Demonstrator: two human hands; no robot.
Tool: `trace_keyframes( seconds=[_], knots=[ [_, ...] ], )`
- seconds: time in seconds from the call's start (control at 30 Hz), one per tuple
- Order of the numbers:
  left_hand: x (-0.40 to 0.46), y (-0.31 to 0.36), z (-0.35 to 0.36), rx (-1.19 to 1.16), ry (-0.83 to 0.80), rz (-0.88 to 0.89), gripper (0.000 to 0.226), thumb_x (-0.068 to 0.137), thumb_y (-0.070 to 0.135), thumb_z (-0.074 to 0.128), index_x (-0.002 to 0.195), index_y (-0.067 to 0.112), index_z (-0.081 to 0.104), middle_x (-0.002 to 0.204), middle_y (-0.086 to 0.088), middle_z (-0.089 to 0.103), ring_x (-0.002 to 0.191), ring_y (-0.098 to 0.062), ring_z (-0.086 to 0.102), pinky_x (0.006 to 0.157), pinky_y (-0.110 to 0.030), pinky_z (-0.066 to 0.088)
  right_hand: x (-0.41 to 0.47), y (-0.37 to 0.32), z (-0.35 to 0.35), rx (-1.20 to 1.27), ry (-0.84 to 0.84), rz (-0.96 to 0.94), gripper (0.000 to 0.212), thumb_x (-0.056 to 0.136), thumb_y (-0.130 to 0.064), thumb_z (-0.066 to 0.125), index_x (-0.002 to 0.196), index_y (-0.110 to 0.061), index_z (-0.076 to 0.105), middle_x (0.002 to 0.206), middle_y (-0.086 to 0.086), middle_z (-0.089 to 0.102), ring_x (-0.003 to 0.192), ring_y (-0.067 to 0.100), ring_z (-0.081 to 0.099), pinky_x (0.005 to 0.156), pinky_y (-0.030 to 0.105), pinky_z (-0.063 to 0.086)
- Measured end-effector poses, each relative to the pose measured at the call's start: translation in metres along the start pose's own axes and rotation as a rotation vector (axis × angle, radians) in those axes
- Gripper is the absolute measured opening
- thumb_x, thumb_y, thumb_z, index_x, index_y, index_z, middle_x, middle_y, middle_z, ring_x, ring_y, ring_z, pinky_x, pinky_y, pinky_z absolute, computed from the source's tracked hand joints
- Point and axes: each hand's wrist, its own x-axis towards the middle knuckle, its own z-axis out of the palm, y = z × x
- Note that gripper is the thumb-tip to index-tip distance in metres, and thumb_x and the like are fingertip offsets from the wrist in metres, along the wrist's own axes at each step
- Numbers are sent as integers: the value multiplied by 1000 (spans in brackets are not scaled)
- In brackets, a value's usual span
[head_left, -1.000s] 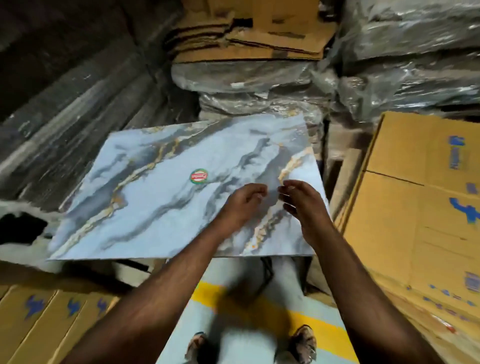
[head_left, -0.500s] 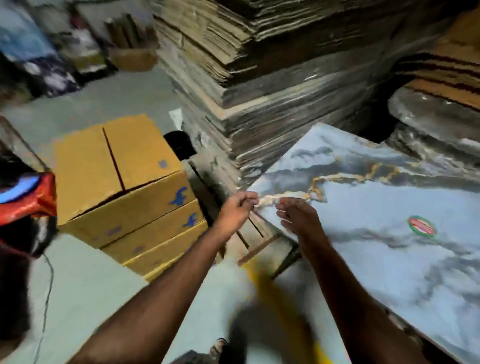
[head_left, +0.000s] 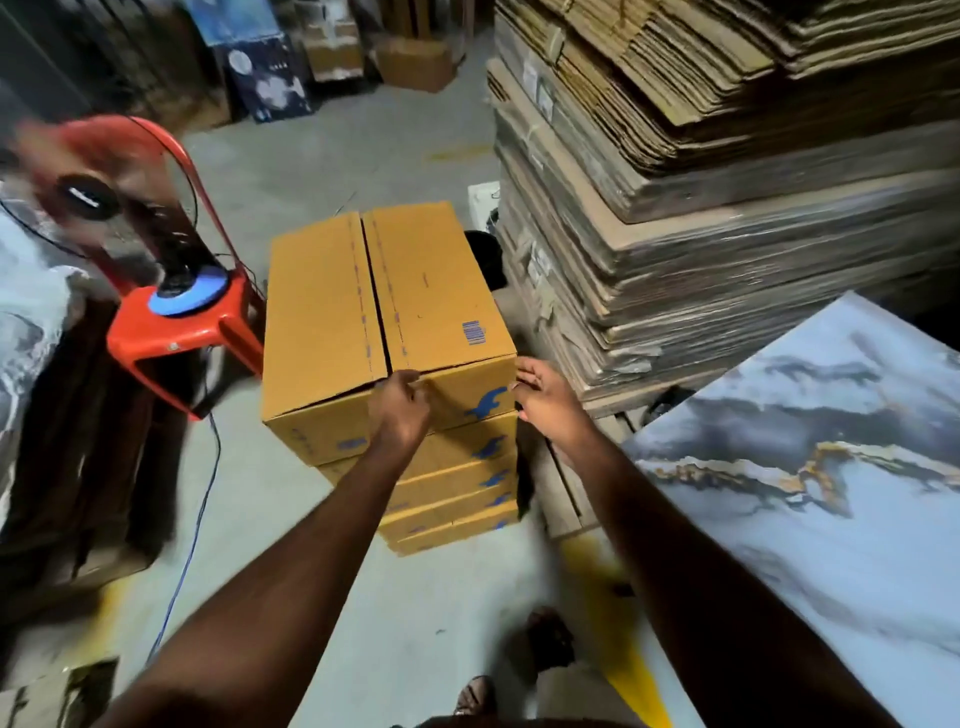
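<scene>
Storeroom floor, viewed from above. The top box (head_left: 384, 291), a closed yellow-brown carton with blue print, sits at the centre of the frame on a stack of flatter boxes (head_left: 457, 499), which stands on the grey concrete floor (head_left: 260, 493). The left hand (head_left: 400, 410) lies on the near upper edge of the top box beside the flap seam, its grip closed, with fingers curled over that edge. The right hand (head_left: 545, 402) is at the box's near right corner, its grip apart and fingers spread; whether they touch the cardboard or sit just beside it cannot be told. A tall pile of flattened cardboard (head_left: 727, 208) fills the upper right. A marble-patterned panel (head_left: 831, 519), blue-grey with gold veins, takes the lower right. At the left, a red stool (head_left: 176, 332) carries a blurred fan (head_left: 88, 202), and a blue cable (head_left: 192, 540) runs down across the floor. A yellow line (head_left: 623, 665) marks the floor at the bottom.
</scene>
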Motion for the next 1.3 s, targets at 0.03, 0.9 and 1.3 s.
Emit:
trace_keyframes(
  seconds=[0.03,0.9,1.3],
  knots=[
    [7,-5,-6,68,52,-8,29,95,17,56,122,10,65,119,-15,68,107,-34,64,92,-39,52,9,-1,5,-22,-3,6,44,96,-8,57,139,-17,52,137,1,56,123,15,54,106,39,45],
    [48,-63,-88,-261,426,-603,85,71,44,76,140,14,37,136,-13,33,122,-33,44,100,-41,47,89,2,40,-95,138,79,64,89,-46,67,137,-17,36,119,-6,48,114,17,52,95,29,43],
    [15,53,-139,-580,728,-304,37,90,26,58,125,16,54,123,-8,43,94,-19,46,76,-18,33,19,-50,8,238,491,-66,57,91,-33,62,137,-10,38,131,6,48,110,18,48,89,30,39]
  ],
)
